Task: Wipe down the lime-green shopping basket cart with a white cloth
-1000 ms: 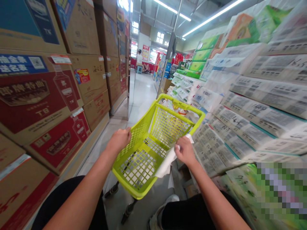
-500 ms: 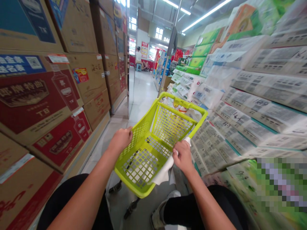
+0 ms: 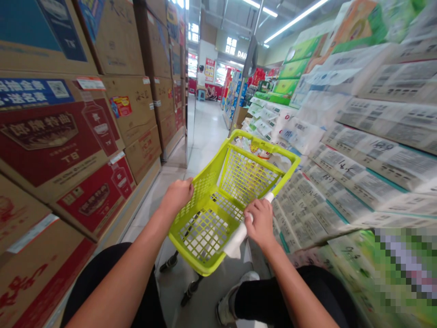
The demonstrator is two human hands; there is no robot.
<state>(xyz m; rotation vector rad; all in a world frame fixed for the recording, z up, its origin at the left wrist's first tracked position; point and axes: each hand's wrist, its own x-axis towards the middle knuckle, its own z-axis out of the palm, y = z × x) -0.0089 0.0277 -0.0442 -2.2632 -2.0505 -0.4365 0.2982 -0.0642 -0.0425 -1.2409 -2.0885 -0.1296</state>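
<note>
A lime-green plastic shopping cart basket (image 3: 250, 172) with lattice walls and floor tilts in front of me, between my knees. My left hand (image 3: 177, 197) is closed over its left rim, fingers curled around the edge. On the opposite rim, my right hand (image 3: 258, 221) presses a thin white cloth (image 3: 235, 242), which could also be paper. The cloth drapes along the rim toward me, with one end showing beyond my knuckles. Nothing lies inside the basket. Black caster wheels (image 3: 189, 291) show at its near side.
Stacked cardboard cartons (image 3: 41, 141) wall off the left side. On the right rise piles of packaged tissue paper (image 3: 344, 177), close to the cart. A metal post (image 3: 241, 86) stands ahead, and the tiled aisle (image 3: 209, 123) leads to a distant person (image 3: 201, 78) by a blue stool.
The view has shifted slightly, so most surroundings appear farther right. My right hand stays on the right rim, with more cloth visible beyond its knuckles. My left hand keeps its hold.
</note>
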